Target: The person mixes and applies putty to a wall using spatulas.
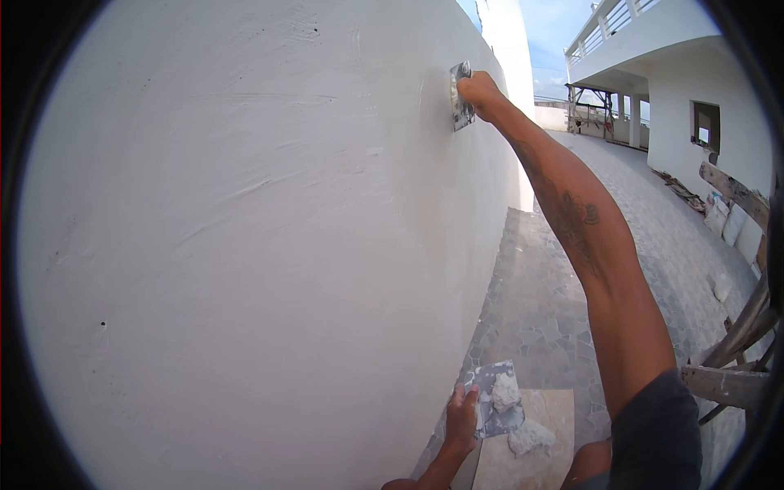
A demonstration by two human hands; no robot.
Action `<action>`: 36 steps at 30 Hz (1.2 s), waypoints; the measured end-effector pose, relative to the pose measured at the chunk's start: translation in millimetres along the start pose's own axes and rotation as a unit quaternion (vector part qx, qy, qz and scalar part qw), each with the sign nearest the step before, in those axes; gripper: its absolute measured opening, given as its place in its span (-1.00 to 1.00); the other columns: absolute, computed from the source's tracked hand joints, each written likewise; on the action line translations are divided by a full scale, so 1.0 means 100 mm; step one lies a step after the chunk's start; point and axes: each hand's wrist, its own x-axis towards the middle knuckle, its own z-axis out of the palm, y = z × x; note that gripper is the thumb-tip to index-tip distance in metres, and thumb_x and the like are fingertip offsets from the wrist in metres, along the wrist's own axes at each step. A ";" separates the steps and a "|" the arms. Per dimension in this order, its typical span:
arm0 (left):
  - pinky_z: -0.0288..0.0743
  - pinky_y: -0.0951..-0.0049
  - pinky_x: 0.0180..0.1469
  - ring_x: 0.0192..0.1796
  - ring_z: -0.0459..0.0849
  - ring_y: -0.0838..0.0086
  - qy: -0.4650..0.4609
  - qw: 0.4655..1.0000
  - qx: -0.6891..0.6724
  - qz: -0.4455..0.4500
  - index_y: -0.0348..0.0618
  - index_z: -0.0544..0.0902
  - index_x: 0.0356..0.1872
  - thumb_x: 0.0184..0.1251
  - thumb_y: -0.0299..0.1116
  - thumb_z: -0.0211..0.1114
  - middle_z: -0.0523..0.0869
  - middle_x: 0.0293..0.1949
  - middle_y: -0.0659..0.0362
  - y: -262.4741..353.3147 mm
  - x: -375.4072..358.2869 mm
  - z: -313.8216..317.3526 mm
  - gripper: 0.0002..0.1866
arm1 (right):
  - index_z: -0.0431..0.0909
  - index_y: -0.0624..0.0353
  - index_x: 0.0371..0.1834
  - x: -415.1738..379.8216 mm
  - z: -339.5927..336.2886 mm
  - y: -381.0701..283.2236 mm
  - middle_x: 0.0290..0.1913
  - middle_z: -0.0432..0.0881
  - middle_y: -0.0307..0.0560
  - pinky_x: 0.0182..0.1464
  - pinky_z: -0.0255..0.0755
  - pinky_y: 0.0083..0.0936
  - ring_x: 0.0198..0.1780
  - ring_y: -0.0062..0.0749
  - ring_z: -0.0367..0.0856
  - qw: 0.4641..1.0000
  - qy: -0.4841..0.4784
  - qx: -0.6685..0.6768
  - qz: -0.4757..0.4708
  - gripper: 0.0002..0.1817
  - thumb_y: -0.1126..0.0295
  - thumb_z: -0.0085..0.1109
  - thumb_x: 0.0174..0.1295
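High on the pale wall [286,269], my right hand [483,94] is closed around a plastering trowel [461,110]. Its flat metal blade, smeared with white, lies against or very close to the wall surface. Low down beside the wall, my left hand [462,418] grips the edge of a grey flat plate [492,418], perhaps another trowel. A lump of white plaster [505,392] rests on that plate. Just below it a second heap of plaster [531,438] sits on a beige board [523,472].
Patterned stone paving [543,310] runs along the wall's foot. Wooden beams [727,384] stand close on the right. Further off are a white building [678,90] with a window opening, some sacks [723,216] and a scaffold frame [590,110].
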 end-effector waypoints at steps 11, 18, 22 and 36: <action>0.40 0.53 0.16 0.12 0.52 0.47 -0.029 0.999 -0.034 0.008 -0.55 0.23 0.35 0.48 -0.26 0.14 0.55 0.11 0.00 0.23 -0.20 0.14 -0.38 | 0.42 0.25 0.27 -1.12 0.23 -0.43 0.12 0.52 0.12 0.15 0.41 -0.26 0.10 -0.03 0.54 0.967 0.049 -0.117 -0.219 -0.51 0.55 -0.13 0.24; 0.40 0.54 0.10 0.03 0.52 0.51 -0.020 0.999 -0.040 0.019 -0.48 0.35 0.26 0.47 -0.25 0.15 0.57 0.02 0.07 0.28 -0.24 0.19 -0.47 | 0.36 0.21 0.34 -2.00 0.41 -0.29 0.20 0.48 0.05 0.21 0.38 -0.31 0.11 -0.14 0.54 0.929 -0.020 -0.070 -0.362 -0.44 0.68 -0.08 0.21; 0.40 0.52 0.12 0.06 0.53 0.49 -0.016 0.999 -0.026 0.030 -0.52 0.31 0.31 0.47 -0.25 0.15 0.57 0.05 0.04 0.12 -0.12 0.11 -0.43 | 0.41 0.32 0.23 -1.92 0.13 -0.36 0.00 0.60 0.12 0.07 0.44 -0.35 -0.05 -0.23 0.60 0.987 0.007 -0.036 -0.156 -0.60 0.53 -0.06 0.32; 0.53 0.50 -0.04 -0.11 0.61 0.54 -0.028 0.998 -0.055 0.032 -0.34 0.44 0.15 0.52 -0.32 0.10 0.63 -0.06 0.11 0.24 -0.23 0.18 -0.66 | 0.39 0.24 0.32 -1.28 0.35 -0.19 0.10 0.51 0.08 0.03 0.48 -0.30 -0.01 -0.17 0.58 0.983 0.048 -0.128 -0.119 -0.51 0.50 -0.13 0.29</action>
